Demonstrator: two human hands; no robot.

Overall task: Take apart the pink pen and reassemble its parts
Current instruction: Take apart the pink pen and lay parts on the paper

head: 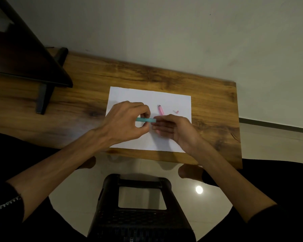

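Observation:
My left hand [128, 119] grips a teal pen barrel [146, 120] that lies level above a white sheet of paper [148, 100]. My right hand [173, 128] meets the barrel's right end, its fingertips pinching there; what it pinches is hidden. A pink pen part [161, 110] lies on the paper just beyond my right hand, partly covered by it. A small pink piece [176, 111] rests on the paper further right.
The paper lies on a wooden table [129, 75] against a pale wall. A dark stand [42, 70] occupies the table's left side. A black stool [140, 206] sits below the table's near edge, between my knees.

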